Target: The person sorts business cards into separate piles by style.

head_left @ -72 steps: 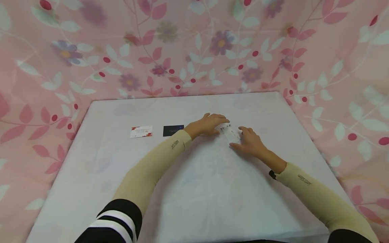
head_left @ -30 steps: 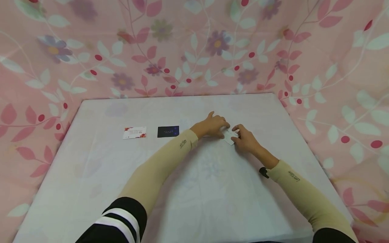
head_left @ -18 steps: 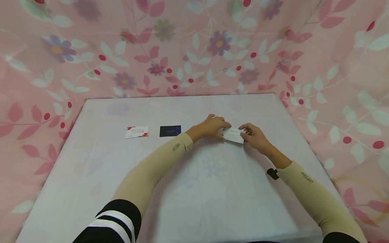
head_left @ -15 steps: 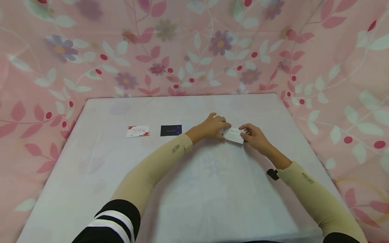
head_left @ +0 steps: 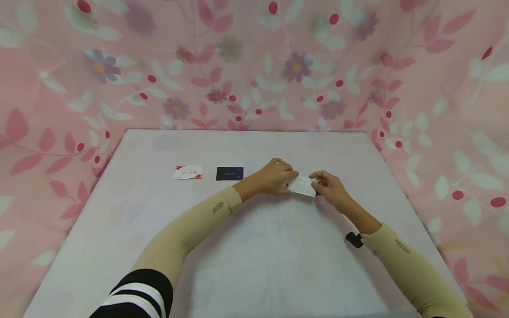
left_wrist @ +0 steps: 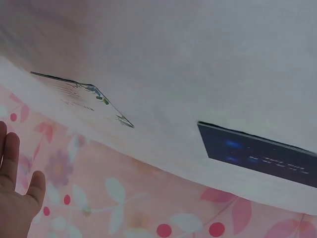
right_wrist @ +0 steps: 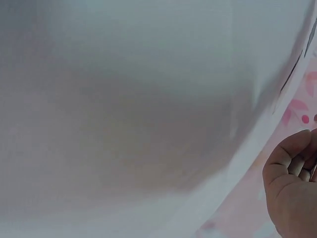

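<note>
A white business card with fine print is held above the white-covered table, tilted, between both hands. My left hand pinches its left end, fingertips at the far corner and thumb at the near one. At the right end, my right hand grips it between thumb and index finger. In the left wrist view some fingers of the left hand are straight; its grip is outside that view. The right wrist view shows the right hand with curled fingers, the pinch partly cut off.
A dark business card lies left of the left hand, and a white card with red flowers lies farther left. In the left wrist view, a leaf-patterned white card lies beside the dark one. A pink floral cloth stands behind the table.
Earlier the card lay angled between loosely spread hands; the right hand then took hold of it and it turned print side to view. Lately both hands have shifted slightly nearer with it.
</note>
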A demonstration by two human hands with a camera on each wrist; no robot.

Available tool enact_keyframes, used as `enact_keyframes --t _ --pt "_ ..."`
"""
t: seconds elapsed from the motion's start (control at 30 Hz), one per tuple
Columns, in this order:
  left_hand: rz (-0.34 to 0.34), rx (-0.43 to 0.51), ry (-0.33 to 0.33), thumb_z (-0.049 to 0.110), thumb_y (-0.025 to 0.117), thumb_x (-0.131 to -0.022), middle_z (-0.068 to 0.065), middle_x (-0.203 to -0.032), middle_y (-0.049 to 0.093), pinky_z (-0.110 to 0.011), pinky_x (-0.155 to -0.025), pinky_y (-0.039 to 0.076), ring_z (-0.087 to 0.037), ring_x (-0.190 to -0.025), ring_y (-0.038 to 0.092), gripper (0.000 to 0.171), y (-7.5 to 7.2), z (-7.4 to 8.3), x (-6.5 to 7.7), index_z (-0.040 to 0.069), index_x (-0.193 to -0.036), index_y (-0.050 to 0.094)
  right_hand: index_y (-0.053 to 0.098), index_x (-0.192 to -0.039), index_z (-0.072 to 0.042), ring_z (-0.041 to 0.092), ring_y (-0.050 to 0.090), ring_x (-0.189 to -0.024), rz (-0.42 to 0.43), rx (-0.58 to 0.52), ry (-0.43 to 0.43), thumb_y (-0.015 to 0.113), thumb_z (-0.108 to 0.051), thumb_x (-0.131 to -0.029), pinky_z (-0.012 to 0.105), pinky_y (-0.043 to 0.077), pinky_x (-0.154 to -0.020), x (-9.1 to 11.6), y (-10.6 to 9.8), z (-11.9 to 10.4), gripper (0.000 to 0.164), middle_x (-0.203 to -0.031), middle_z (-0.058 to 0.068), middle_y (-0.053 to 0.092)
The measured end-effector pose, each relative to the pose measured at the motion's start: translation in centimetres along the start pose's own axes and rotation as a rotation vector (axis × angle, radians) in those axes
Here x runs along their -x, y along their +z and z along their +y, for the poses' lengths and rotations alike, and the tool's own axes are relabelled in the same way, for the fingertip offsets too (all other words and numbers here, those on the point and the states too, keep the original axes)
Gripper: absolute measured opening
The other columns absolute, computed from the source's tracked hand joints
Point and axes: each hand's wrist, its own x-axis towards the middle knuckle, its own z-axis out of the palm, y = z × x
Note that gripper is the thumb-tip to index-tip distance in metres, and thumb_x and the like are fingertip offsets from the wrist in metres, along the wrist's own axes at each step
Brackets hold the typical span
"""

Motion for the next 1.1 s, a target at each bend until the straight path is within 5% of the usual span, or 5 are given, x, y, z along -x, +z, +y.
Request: enact_keyframes --t 0.23,0.33,0.6,0.87,1.1 --pt "-0.034 0.058 -0.094 0.054 0.073 -0.084 0.002 -0.129 0.063 -0.044 -0.111 0.033 -0.017 -0.125 0.054 0.063 0.2 -0.1 1.8 0.020 -0.135 0.059 0.058 -0.127 -0.002 0.027 0.061 -0.096 0.033 0.449 -0.235 0.077 -0.016 -0.086 0.034 0.052 -0.073 0.3 1.6 -0.5 0.047 -0.120 0.016 0.062" --pt "-0.036 0.078 -0.144 0.056 0.073 -0.083 0.003 -0.131 0.062 -0.045 -0.110 0.033 -0.017 -0.127 0.053 0.066 0.2 -0.5 2.1 0.020 -0.136 0.059 0.056 -0.129 0.000 0.029 0.059 -0.103 0.037 0.544 -0.322 0.085 -0.015 -0.077 0.041 0.051 -0.079 0.1 2.0 -0.9 0.061 -0.126 0.016 0.059" --pt "-0.031 0.194 -0.224 0.056 0.073 -0.082 0.004 -0.130 0.065 -0.046 -0.110 0.034 -0.014 -0.124 0.056 0.068 0.7 -0.7 4.1 0.022 -0.139 0.057 0.048 -0.140 -0.003 0.033 0.061 -0.109 -0.014 0.574 -0.372 0.085 -0.015 -0.077 0.047 0.052 -0.085 -0.6 2.9 -0.9 0.075 -0.126 0.017 0.060" --pt "0.017 0.208 -0.217 0.049 0.074 -0.085 0.001 -0.129 0.066 -0.049 -0.110 0.033 -0.017 -0.124 0.056 0.046 0.3 -1.1 6.4 0.027 -0.125 0.069 0.073 -0.116 -0.008 0.033 0.064 -0.106 -0.024 0.627 -0.564 0.084 -0.018 -0.078 0.046 0.055 -0.082 -0.9 4.3 -0.8 0.040 -0.125 0.019 0.061" --pt "-0.006 0.188 -0.218 0.049 0.070 -0.088 0.001 -0.134 0.064 -0.052 -0.110 0.034 -0.018 -0.127 0.056 0.039 -0.3 -1.7 7.1 0.030 -0.122 0.072 0.076 -0.112 -0.008 0.035 0.064 -0.105 -0.019 0.620 -0.590 0.083 -0.016 -0.079 0.047 0.055 -0.082 -1.6 4.6 -1.0 0.034 -0.125 0.021 0.062"
